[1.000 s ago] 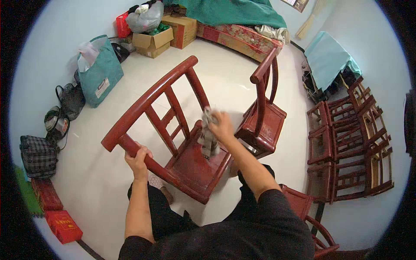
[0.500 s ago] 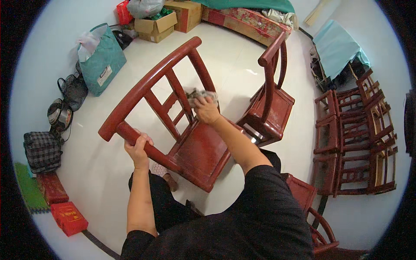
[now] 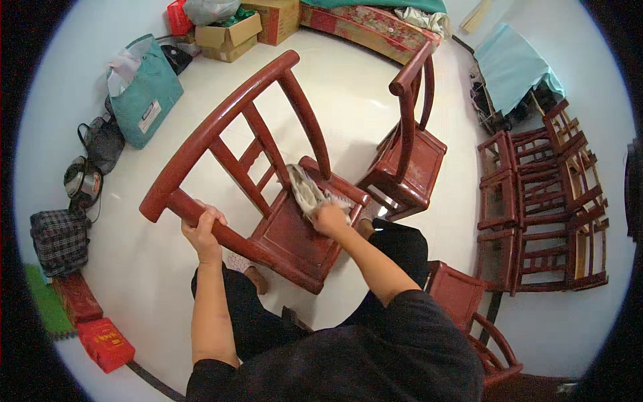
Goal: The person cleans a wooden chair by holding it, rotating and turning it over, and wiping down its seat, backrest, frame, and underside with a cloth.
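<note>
In front of me stands a dark red wooden chair [image 3: 284,244], tilted, with a curved top rail and slatted back. My left hand [image 3: 203,231] is wrapped round the chair's left back post, just below the top rail. A greyish-white cloth [image 3: 305,191] lies bunched against the seat, near the foot of the back slats. My right hand [image 3: 330,220] is closed on this cloth, over the right part of the seat. Its fingertips are partly hidden by the cloth.
A second red chair [image 3: 410,167] stands close on the right, and another chair [image 3: 455,295] is near my right side. Several stacked chairs [image 3: 536,208] line the right wall. Bags, such as a teal one [image 3: 147,94], and a cardboard box [image 3: 228,39] sit along the left and back.
My right hand has moved down with the cloth, from the right back post to the seat. The left hand keeps its hold on the post. The whole view has shifted slightly.
</note>
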`<move>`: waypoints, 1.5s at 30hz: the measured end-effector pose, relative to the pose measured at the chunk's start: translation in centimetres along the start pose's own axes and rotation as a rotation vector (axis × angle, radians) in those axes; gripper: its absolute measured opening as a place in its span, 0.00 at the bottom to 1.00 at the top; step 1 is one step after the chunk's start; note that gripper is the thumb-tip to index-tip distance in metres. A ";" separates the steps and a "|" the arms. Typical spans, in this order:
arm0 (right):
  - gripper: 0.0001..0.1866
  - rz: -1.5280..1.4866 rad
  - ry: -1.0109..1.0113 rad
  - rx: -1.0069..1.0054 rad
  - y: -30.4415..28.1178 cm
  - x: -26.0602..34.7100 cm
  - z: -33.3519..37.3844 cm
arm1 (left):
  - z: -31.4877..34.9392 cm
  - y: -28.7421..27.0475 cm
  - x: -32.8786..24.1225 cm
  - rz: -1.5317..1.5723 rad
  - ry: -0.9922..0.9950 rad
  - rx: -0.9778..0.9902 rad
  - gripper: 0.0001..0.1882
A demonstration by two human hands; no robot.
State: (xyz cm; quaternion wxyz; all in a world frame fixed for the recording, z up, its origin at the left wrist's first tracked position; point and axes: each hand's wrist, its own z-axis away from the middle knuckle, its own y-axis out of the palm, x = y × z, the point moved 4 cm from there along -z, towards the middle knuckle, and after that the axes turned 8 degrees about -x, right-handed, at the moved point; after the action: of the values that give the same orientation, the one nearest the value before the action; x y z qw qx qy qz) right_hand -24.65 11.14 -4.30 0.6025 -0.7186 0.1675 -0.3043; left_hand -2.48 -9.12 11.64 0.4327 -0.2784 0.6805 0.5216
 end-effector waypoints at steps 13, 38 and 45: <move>0.25 -0.744 0.328 -0.144 -1.8 -11.9 -10.5 | 0.0 -0.1 1.2 -0.005 -0.038 0.025 0.09; 0.20 -0.400 0.136 -0.010 -0.4 8.5 15.7 | -1.9 -0.9 0.1 -0.032 -0.014 -0.026 0.07; 0.17 -1.391 0.321 0.484 -4.8 14.5 11.1 | -0.3 -0.9 1.7 0.200 -0.231 0.269 0.20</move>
State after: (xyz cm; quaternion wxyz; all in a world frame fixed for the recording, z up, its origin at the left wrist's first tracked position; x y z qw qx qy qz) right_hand -7.12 11.86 2.77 0.3805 -0.4529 -0.3107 -0.7440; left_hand -2.61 -9.53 9.69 0.4874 -0.0876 0.7140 0.4950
